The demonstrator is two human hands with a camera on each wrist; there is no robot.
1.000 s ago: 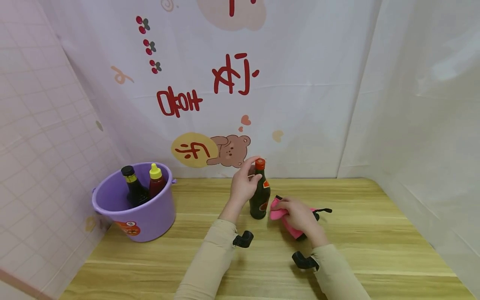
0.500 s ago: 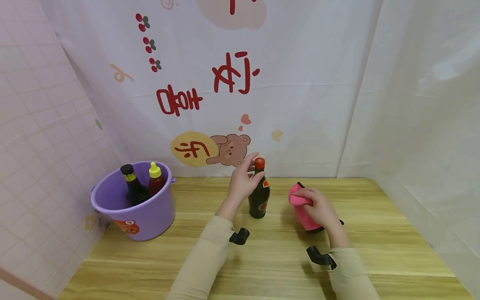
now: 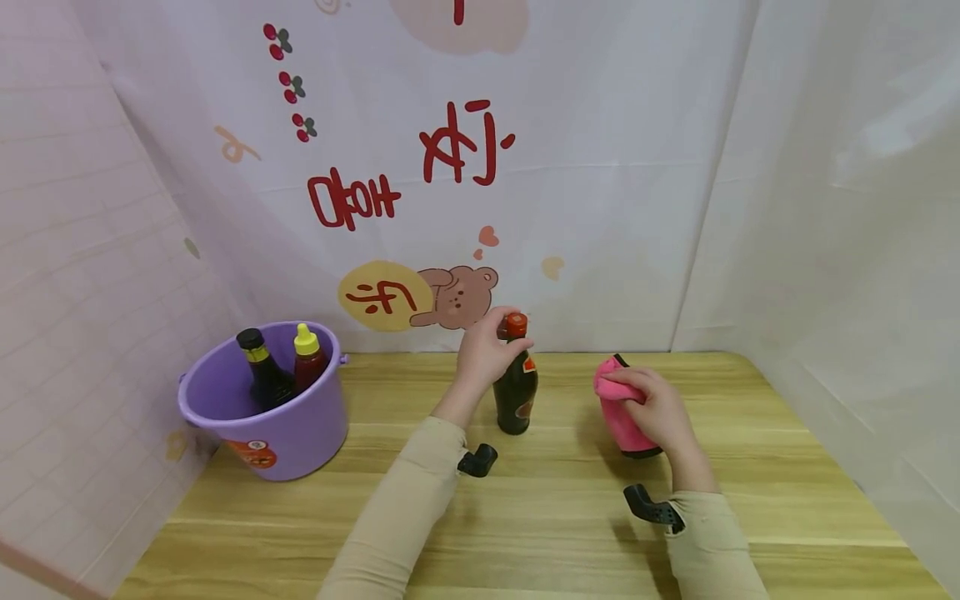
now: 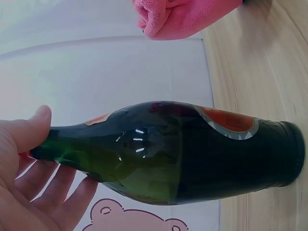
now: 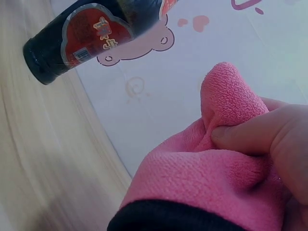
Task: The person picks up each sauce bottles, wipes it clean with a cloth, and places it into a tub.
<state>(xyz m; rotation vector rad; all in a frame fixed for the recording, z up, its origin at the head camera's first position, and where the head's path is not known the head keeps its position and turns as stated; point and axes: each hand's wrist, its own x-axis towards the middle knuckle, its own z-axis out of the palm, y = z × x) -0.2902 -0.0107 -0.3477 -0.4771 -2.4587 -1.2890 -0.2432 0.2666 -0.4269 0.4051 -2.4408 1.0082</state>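
A dark green glass bottle [image 3: 516,392] with a red cap and red label stands upright on the table. My left hand [image 3: 483,358] holds its neck, thumb on one side and fingers on the other, as the left wrist view shows the bottle [image 4: 154,151] up close. To the right, my right hand [image 3: 660,408] pinches a bunched pink cloth [image 3: 622,417] with black edging. In the right wrist view the thumb presses into a fold of the cloth [image 5: 192,173]; the other fingers are mostly hidden. The cloth hangs apart from the bottle.
On the left of the wooden table [image 3: 547,533] stands a purple bucket [image 3: 300,437]. Inside it are a dark bottle with a black cap [image 3: 267,375] and a red sauce bottle with a yellow nozzle [image 3: 308,358]. A white printed curtain [image 3: 600,208] hangs behind.
My right hand has moved right and away from the bottle, lifting the pink cloth with it. The left hand stays at the bottle's neck, and the bottle has hardly moved.
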